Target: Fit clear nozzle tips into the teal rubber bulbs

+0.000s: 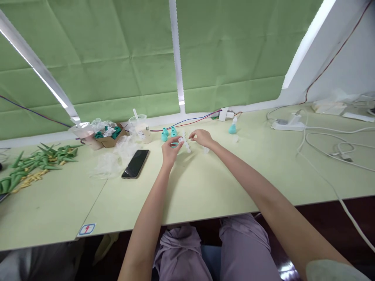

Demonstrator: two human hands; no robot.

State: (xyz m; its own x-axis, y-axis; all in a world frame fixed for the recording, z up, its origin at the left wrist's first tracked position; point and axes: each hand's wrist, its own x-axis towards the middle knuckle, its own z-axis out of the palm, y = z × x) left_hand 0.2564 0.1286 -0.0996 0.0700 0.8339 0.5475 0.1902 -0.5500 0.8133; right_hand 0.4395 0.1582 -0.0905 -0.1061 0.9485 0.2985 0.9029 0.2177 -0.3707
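My left hand (169,153) is closed in a pinch on a small white round part (181,139). Beside its fingertips, a row of small white pieces (186,145) stands on the table. My right hand (202,138) hovers at the other side of that row, fingers curled together; whatever they hold is too small to make out. Just beyond my left hand are several teal bulb-shaped pieces (164,136), one partly hidden by the fingers. To the right, a teal piece with a white top (232,128) stands upright. A translucent white piece (206,150) lies below my right hand.
A black phone (135,164) and crumpled clear plastic (109,162) lie left. Behind are a drink cup (143,128) and a cardboard box (109,141) of scraps. Green and yellow pieces (43,158) spread far left. A power strip (288,125) and white cables (331,136) occupy the right.
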